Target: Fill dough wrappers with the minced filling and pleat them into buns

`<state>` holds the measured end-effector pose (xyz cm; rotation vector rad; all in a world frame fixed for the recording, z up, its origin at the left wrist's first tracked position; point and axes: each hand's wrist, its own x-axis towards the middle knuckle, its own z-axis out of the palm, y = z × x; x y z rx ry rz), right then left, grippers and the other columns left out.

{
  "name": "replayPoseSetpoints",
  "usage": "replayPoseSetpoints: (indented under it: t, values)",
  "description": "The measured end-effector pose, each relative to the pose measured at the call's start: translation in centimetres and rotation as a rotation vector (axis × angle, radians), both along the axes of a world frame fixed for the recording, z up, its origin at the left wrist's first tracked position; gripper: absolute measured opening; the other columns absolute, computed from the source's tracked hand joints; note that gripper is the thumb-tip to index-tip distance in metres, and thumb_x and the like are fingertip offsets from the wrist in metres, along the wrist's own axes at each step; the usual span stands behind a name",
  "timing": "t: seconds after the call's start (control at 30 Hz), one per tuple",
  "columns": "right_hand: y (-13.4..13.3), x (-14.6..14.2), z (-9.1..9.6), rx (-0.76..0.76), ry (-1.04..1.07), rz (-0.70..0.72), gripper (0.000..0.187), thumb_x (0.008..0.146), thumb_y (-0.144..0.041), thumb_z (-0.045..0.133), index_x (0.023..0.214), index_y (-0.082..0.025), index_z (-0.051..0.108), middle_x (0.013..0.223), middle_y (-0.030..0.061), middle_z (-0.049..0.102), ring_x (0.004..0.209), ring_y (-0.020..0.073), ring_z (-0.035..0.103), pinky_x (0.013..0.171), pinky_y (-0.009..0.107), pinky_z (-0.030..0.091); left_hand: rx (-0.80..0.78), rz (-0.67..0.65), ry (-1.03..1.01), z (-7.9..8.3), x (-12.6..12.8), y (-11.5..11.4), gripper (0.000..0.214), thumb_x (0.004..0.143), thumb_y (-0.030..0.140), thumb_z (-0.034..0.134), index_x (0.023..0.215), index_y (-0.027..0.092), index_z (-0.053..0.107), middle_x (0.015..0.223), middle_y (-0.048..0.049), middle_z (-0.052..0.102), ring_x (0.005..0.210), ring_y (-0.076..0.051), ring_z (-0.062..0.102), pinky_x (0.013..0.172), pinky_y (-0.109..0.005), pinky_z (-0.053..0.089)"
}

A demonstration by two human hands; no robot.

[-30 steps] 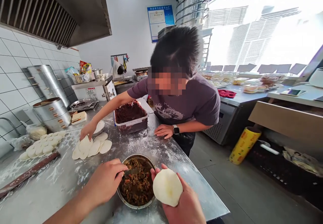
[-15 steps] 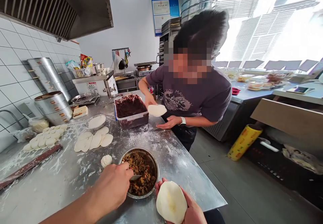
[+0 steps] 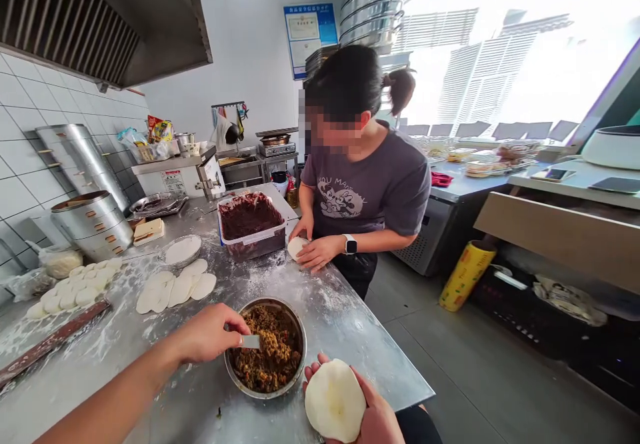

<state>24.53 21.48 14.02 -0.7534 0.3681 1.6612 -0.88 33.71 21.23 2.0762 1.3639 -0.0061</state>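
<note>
My left hand (image 3: 213,332) is closed on a flat metal filling spatula (image 3: 251,342), over the steel bowl (image 3: 229,371). A clump of brown minced filling (image 3: 274,345) sits at the spatula's tip, with more filling beneath it. To the right of the bowl, my right hand (image 3: 377,417) is palm up, cupping a round dough wrapper (image 3: 335,401) with its fingers and thumb around the rim. The wrapper's middle has a faint yellowish stain. Across the table, a co-worker's hands (image 3: 320,252) press around a piece of dough (image 3: 297,249).
Flat wrappers (image 3: 181,289) lie beside a bowl of flour (image 3: 183,251). Dough pieces (image 3: 75,291) and a rolling pin (image 3: 55,341) are at left. A tub of dark paste (image 3: 255,241) stands beyond the bowl. The table's edge (image 3: 400,364) runs along the right.
My left hand has shifted left and lifted the spatula, with filling now at its tip. The co-worker has lowered the wrapper to the table edge. The small bun beside the bowl is no longer visible.
</note>
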Motion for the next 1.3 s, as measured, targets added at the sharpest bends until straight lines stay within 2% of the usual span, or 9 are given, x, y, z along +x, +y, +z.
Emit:
replayPoseSetpoints:
  t: [0.2,0.4,0.63,0.73,0.83,1.0,1.17,1.23,1.3]
  values:
    - [0.4,-0.5,0.5,-0.027,-0.053,-0.008,0.035,0.088,-0.032,0.064,0.113,-0.009,0.070,0.087,0.0171,0.081,0.076,0.0280,0.077,0.067,0.037,0.062,0.157,0.002,0.014,-0.4,2.0,-1.6,0.028,0.082,0.026,0.055,0.093,0.029,0.081,0.096,0.0014,0.080,0.087,-0.018,0.068,0.074,-0.029,0.039]
    - [0.4,-0.8,-0.1,0.001,-0.092,0.015,0.044,0.080,-0.032,0.068,0.116,-0.007,0.070,0.084,0.0144,0.081,0.070,0.0266,0.076,0.058,0.033,0.058,0.160,-0.032,-0.014,-0.8,3.2,-1.9,0.030,0.081,0.024,0.057,0.097,0.032,0.081,0.103,0.0024,0.080,0.094,-0.019,0.069,0.081,-0.030,0.041]
    - [0.6,-0.6,-0.1,-0.015,-0.094,0.047,0.055,0.072,-0.034,0.073,0.121,-0.010,0.070,0.091,0.0129,0.083,0.078,0.0294,0.077,0.067,0.036,0.061,-0.007,0.002,-0.103,-1.8,3.3,-0.8,0.025,0.076,0.030,0.064,0.093,0.028,0.082,0.092,0.0018,0.079,0.083,-0.017,0.066,0.071,-0.027,0.041]
    - [0.5,-0.3,0.2,-0.042,-0.067,0.006,0.054,0.073,-0.032,0.073,0.123,-0.011,0.069,0.086,0.0116,0.082,0.077,0.0278,0.077,0.067,0.035,0.061,-0.152,0.058,-0.151,-2.7,3.1,-0.2,0.027,0.074,0.033,0.065,0.093,0.023,0.082,0.074,0.0006,0.072,0.062,-0.013,0.056,0.057,-0.026,0.037]
    - [0.5,0.0,0.4,-0.038,-0.115,-0.013,0.054,0.076,-0.032,0.071,0.125,-0.010,0.067,0.085,0.0134,0.082,0.075,0.0282,0.077,0.064,0.036,0.061,-0.295,0.122,-0.220,-3.1,2.7,0.0,0.034,0.073,0.034,0.064,0.098,0.018,0.079,0.067,0.0011,0.065,0.049,-0.009,0.044,0.049,-0.025,0.031]
    - [1.2,0.3,2.2,-0.087,-0.134,-0.077,0.043,0.086,-0.031,0.060,0.123,-0.010,0.066,0.085,0.0133,0.082,0.077,0.0248,0.077,0.070,0.035,0.063,-0.320,0.199,-0.318,-1.7,1.4,-0.2,0.039,0.072,0.039,0.070,0.102,0.015,0.076,0.074,0.0004,0.065,0.049,-0.007,0.041,0.049,-0.025,0.031]
    - [2.7,-1.9,4.6,0.049,-0.129,-0.103,0.041,0.090,-0.032,0.059,0.125,-0.012,0.064,0.090,0.0147,0.082,0.085,0.0273,0.078,0.074,0.038,0.063,-0.254,0.239,-0.362,0.7,0.4,-0.7,0.044,0.079,0.043,0.067,0.112,0.015,0.073,0.082,-0.0013,0.068,0.051,-0.007,0.043,0.051,-0.024,0.033]
    - [3.3,-3.4,5.0,0.088,-0.061,-0.045,0.039,0.091,-0.033,0.057,0.124,-0.013,0.063,0.088,0.0144,0.081,0.084,0.0283,0.077,0.073,0.040,0.062,-0.177,0.246,-0.368,1.3,0.8,-1.3,0.042,0.085,0.043,0.062,0.116,0.017,0.072,0.086,-0.0023,0.070,0.056,-0.009,0.051,0.055,-0.025,0.041]
    - [4.0,-5.0,4.9,0.123,-0.008,-0.003,0.036,0.092,-0.034,0.057,0.121,-0.015,0.064,0.085,0.0121,0.080,0.081,0.0278,0.076,0.073,0.041,0.062,-0.007,0.248,-0.362,1.3,1.6,-2.4,0.036,0.091,0.039,0.057,0.118,0.021,0.072,0.097,-0.0036,0.074,0.074,-0.015,0.065,0.070,-0.027,0.052]
